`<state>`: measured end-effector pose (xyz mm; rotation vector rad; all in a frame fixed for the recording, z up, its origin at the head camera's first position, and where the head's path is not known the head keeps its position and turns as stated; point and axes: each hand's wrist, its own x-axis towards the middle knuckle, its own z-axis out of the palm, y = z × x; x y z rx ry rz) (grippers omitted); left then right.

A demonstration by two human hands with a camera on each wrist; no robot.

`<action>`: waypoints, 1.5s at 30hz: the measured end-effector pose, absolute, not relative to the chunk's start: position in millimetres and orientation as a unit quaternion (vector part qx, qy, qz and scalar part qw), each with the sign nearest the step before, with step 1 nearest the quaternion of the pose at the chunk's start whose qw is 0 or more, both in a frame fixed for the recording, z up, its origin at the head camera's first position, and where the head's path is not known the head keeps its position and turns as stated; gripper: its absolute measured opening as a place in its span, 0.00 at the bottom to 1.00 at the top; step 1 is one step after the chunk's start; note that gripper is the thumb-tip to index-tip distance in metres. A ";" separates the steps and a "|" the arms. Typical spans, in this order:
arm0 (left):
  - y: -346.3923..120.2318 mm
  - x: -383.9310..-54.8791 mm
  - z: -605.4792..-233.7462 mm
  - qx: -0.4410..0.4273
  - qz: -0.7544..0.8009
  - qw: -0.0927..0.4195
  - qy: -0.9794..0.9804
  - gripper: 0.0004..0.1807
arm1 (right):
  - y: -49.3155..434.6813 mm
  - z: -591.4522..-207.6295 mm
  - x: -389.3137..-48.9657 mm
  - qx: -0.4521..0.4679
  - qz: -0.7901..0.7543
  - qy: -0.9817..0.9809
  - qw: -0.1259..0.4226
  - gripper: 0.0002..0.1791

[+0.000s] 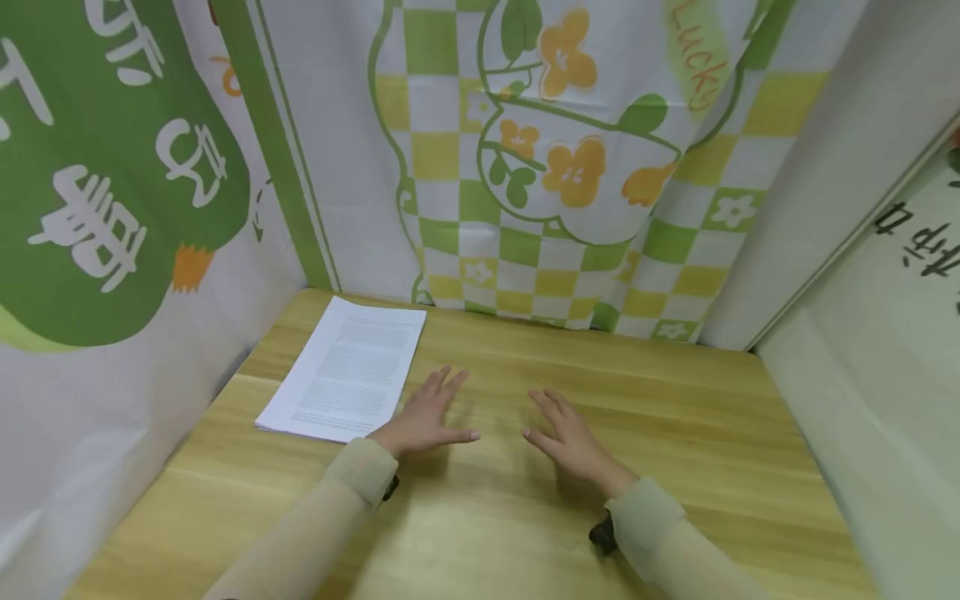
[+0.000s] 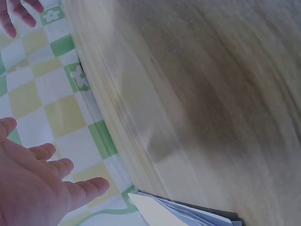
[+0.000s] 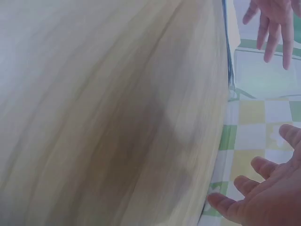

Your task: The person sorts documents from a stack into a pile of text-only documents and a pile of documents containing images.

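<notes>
One left hand point(image 1: 426, 419) and one right hand point(image 1: 573, 440), both with fingers spread and holding nothing, above a wooden counter point(image 1: 675, 417). The left hand is just beside the right edge of a stack of printed paper point(image 1: 348, 367); whether they touch cannot be told. The right hand is well apart from it. The stack lies flat toward the counter's far left corner, near the patterned cloth point(image 1: 435, 167); layered sheet edges show in the left wrist view. As a judgement, the stack is light and flexible, its sheets liable to slip over one another and crease; the surest hold pinches all layers along the right edge.
</notes>
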<state>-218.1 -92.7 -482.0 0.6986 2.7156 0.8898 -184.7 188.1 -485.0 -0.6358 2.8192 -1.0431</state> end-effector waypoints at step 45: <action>-198.9 -251.2 -472.7 0.022 0.507 0.074 0.859 0.40 | 88.0 -471.2 -237.7 -0.076 -0.644 0.737 0.191 0.27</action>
